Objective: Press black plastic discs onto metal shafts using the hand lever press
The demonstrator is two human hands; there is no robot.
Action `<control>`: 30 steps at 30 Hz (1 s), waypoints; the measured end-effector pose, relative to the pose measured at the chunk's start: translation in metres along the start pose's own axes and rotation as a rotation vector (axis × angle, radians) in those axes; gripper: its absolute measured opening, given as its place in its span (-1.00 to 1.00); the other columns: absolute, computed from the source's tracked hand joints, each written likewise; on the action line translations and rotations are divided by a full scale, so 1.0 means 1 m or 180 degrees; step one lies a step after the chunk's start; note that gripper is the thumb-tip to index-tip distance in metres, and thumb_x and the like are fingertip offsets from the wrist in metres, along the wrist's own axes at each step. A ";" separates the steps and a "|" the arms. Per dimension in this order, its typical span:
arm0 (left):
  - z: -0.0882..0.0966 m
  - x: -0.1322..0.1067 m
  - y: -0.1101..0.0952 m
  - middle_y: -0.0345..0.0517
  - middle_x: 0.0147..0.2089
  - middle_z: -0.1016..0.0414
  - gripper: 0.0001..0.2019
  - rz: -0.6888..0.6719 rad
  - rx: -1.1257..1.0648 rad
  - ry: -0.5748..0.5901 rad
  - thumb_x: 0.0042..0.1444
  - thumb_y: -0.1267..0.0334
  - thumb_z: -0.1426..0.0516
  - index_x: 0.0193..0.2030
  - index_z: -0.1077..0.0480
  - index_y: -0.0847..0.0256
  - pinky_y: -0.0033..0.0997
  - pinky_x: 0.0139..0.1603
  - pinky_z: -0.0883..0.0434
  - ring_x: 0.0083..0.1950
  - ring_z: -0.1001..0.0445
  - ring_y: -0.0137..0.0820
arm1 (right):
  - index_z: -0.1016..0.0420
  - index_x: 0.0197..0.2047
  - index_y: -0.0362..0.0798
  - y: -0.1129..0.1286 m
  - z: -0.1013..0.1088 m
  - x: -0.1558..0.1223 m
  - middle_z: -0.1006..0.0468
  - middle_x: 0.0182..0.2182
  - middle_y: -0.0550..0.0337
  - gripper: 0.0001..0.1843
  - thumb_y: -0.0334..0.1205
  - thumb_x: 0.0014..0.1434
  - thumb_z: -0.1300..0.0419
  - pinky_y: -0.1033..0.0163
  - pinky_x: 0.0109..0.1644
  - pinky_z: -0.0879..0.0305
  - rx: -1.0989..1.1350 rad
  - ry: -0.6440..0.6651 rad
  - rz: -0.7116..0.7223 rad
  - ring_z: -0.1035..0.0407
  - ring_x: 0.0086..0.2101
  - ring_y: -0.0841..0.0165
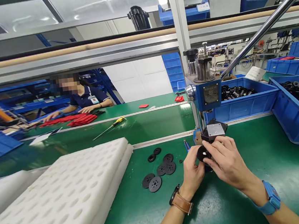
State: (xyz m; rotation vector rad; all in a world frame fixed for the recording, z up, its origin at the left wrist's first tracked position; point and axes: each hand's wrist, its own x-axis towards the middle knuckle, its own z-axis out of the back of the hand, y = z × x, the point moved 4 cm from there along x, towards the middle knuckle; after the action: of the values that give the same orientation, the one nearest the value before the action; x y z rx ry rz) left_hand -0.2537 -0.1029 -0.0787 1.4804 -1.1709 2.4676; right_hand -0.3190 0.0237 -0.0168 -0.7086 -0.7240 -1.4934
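Observation:
A small round black part [203, 153] with a light spot at its middle is pinched between my two hands. My left hand [193, 168] grips its left edge, wearing a brown-strapped watch at the wrist. From the right, my right hand [226, 159] closes thumb and fingers on the same part; a blue band circles that wrist. Just beyond the fingers stands a blue hand press [207, 96] with a metal block [215, 130] at its base. Several flat black discs with holes [155, 184] lie left of my hands, and two smaller black rings [152, 158] sit behind them.
White foam trays [92, 176] with round pockets fill the left. Blue bins [248, 106] of black parts stand at right. The press's long lever [264, 27] slants up rightward. A yellow-handled screwdriver [118, 121] lies behind. Across the bench a person [88, 97] handles red items [81, 119].

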 end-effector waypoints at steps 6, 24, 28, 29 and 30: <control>0.001 0.001 0.002 -0.07 -0.07 -0.48 -0.72 0.0040 0.0043 -0.0008 0.25 0.51 -0.05 0.04 -0.39 0.18 -0.38 -0.02 -0.43 -0.06 -0.46 -0.38 | -0.31 0.24 -0.25 -0.003 0.002 0.001 -0.46 -0.14 0.02 -0.57 -0.34 0.35 -0.20 -0.04 0.10 -0.13 0.0077 0.0037 -0.0051 -0.20 -0.01 0.13; 0.001 0.003 -0.001 -0.12 -0.14 -0.46 -0.82 -0.0153 -0.0160 0.0077 0.29 0.44 -0.12 0.00 -0.38 0.19 -0.49 -0.13 -0.40 -0.15 -0.43 -0.43 | -0.37 0.18 -0.15 -0.005 0.000 0.001 -0.43 -0.09 0.01 -0.59 -0.25 0.31 -0.28 -0.02 0.14 -0.14 0.0343 -0.0099 0.0062 -0.20 0.05 0.13; 0.001 0.003 -0.002 -0.09 -0.12 -0.47 -0.83 -0.0122 -0.0232 0.0099 0.31 0.41 -0.12 0.01 -0.39 0.20 -0.46 -0.11 -0.40 -0.13 -0.44 -0.41 | -0.32 0.21 -0.21 -0.006 -0.003 -0.001 -0.44 -0.05 -0.02 -0.52 -0.22 0.31 -0.29 -0.03 0.16 -0.14 0.0424 -0.0167 0.0022 -0.20 0.06 0.12; 0.001 0.003 -0.002 -0.08 -0.12 -0.47 -0.84 -0.0121 -0.0249 0.0112 0.31 0.39 -0.12 0.01 -0.39 0.20 -0.45 -0.11 -0.40 -0.13 -0.44 -0.40 | -0.32 0.19 -0.22 -0.007 -0.003 -0.001 -0.44 -0.05 -0.02 -0.53 -0.21 0.30 -0.30 -0.03 0.16 -0.15 0.0487 -0.0196 -0.0009 -0.20 0.06 0.12; 0.001 0.003 -0.002 -0.08 -0.12 -0.47 -0.85 -0.0119 -0.0266 0.0129 0.32 0.38 -0.12 0.00 -0.40 0.20 -0.45 -0.11 -0.40 -0.13 -0.44 -0.40 | -0.33 0.15 -0.22 -0.007 -0.003 -0.002 -0.44 -0.06 -0.02 -0.55 -0.20 0.29 -0.31 -0.02 0.16 -0.15 0.0547 -0.0227 -0.0039 -0.21 0.05 0.13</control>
State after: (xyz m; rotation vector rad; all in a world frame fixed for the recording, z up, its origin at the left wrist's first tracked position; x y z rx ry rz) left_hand -0.2544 -0.1030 -0.0750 1.4111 -1.2119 2.3818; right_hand -0.3257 0.0226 -0.0203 -0.6299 -0.9010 -1.4034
